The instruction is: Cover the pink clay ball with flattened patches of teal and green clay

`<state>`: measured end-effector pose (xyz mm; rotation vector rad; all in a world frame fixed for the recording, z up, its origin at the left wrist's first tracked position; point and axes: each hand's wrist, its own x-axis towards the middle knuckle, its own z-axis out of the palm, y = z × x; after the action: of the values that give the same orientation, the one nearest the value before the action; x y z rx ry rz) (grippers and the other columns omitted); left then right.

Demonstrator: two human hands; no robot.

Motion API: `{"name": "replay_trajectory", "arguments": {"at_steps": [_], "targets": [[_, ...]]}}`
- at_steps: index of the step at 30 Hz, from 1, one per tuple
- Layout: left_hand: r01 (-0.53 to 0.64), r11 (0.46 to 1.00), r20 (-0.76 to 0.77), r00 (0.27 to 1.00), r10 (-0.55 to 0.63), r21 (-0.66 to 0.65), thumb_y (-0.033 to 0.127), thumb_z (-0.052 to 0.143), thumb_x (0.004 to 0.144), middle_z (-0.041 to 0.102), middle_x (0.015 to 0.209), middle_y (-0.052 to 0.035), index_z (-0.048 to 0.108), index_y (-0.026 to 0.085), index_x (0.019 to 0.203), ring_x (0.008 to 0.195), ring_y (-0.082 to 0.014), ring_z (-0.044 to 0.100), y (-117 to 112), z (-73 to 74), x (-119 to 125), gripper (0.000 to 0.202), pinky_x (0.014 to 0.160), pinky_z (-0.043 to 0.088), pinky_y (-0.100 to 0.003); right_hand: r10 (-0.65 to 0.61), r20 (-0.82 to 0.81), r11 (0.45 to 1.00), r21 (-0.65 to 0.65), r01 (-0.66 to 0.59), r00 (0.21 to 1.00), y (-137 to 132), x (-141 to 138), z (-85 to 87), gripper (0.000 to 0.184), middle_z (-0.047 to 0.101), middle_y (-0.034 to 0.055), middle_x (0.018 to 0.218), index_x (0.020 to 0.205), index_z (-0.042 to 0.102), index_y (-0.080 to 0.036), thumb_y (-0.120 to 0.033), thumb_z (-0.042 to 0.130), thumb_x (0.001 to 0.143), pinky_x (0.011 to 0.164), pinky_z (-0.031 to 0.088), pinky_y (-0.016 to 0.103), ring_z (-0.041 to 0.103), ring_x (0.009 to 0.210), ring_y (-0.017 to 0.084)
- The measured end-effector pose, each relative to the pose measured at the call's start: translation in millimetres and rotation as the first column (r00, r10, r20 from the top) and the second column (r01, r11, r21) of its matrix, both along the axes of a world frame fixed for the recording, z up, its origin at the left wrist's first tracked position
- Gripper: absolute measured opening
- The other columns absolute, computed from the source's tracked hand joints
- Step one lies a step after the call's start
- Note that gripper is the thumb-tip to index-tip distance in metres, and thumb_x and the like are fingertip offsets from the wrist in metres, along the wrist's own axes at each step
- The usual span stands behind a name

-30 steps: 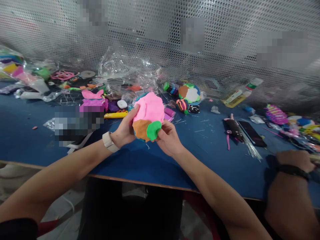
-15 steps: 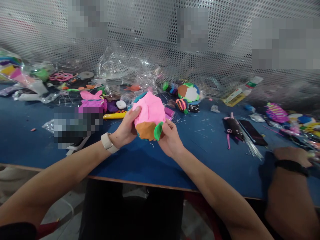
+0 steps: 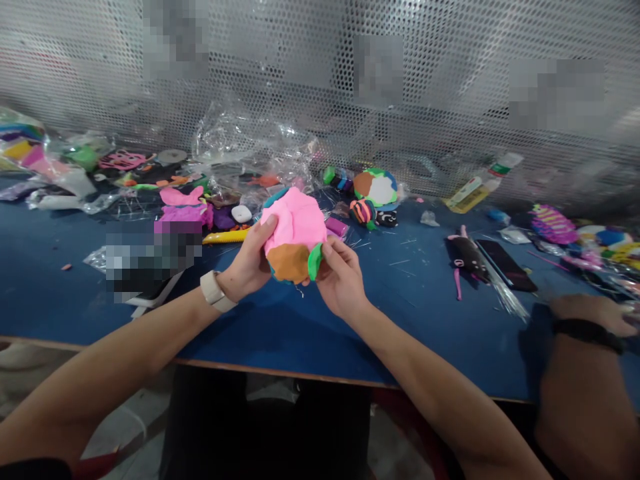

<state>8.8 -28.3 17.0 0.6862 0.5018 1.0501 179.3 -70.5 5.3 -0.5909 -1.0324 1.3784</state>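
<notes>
Above the blue surface (image 3: pixel 285 343) we hold a lumpy, clay-like ball (image 3: pixel 299 220). Our left hand (image 3: pixel 251 259) grasps the ball's left side; our right hand (image 3: pixel 340 277), the nearer to the green flap (image 3: pixel 315 261), pinches that flap at the ball's lower right edge. Pink covers most of the ball's visible face, a brown patch (image 3: pixel 289 261) fills its bottom, and a blue strip (image 3: pixel 275 199) shows at its upper left. The flap looks thin and curled, its long axis nearly upright.
</notes>
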Motion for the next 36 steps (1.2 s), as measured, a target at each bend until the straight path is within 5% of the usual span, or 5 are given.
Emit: {"name": "replay_trajectory", "arguments": {"at_steps": [9,16,23,30,36], "targets": [[0.001,0.998,-0.094,0.996,0.004,0.061,0.068,0.069,0.106,0.089,0.101,-0.0119,0.082,0.017,0.121,0.090,-0.0331,0.086,1.5,-4.9,-1.7,0.055,0.060,0.066,-0.035,-0.012,0.032,1.000,0.000,0.012,0.999,3.9,-2.6,-5.8,0.053,0.058,-0.0057,0.069,0.080,0.069,-0.026,-0.072,0.094,0.087,0.057,0.065,0.026,0.058,0.057,0.010],[0.022,1.000,-0.139,0.990,-0.020,0.010,0.072,0.047,0.114,0.087,0.094,-0.0102,0.081,0.017,0.131,0.098,-0.0356,0.085,-3.3,5.8,-0.2,0.067,0.070,0.067,-0.040,0.072,0.014,0.997,0.027,-0.073,0.997,2.9,-0.2,-4.5,0.048,0.069,-0.0065,0.076,0.093,0.074,-0.027,-0.064,0.102,0.081,0.056,0.066,0.025,0.066,0.059,0.010],[0.042,0.999,-0.151,0.988,-0.040,0.012,0.066,0.036,0.118,0.081,0.084,-0.0093,0.082,0.017,0.120,0.090,-0.0349,0.081,-4.5,11.0,-0.3,0.067,0.082,0.067,-0.046,0.065,0.023,0.993,0.095,-0.067,0.998,3.8,-0.5,-3.4,0.039,0.072,-0.0058,0.079,0.096,0.076,-0.026,-0.056,0.100,0.087,0.058,0.068,0.026,0.071,0.061,0.011],[-0.038,0.991,-0.191,0.980,0.063,0.130,0.079,0.069,0.099,0.087,0.107,-0.0116,0.078,0.019,0.127,0.109,-0.0391,0.085,0.6,2.4,0.9,0.067,0.083,0.073,-0.047,0.053,0.014,0.989,0.136,-0.055,0.998,8.6,-1.2,-11.4,0.050,0.072,-0.0059,0.083,0.099,0.073,-0.028,-0.059,0.106,0.077,0.058,0.068,0.029,0.069,0.064,0.013],[-0.189,0.944,-0.130,0.964,0.230,0.271,0.076,0.094,0.081,0.087,0.118,-0.0087,0.079,0.023,0.120,0.129,-0.0375,0.081,2.1,-1.8,6.3,0.067,0.105,0.071,-0.044,-0.018,0.018,0.994,0.107,0.016,1.000,8.5,-2.1,-13.3,0.059,0.070,-0.0062,0.084,0.094,0.070,-0.028,-0.062,0.110,0.067,0.059,0.064,0.027,0.067,0.069,0.013]]}}
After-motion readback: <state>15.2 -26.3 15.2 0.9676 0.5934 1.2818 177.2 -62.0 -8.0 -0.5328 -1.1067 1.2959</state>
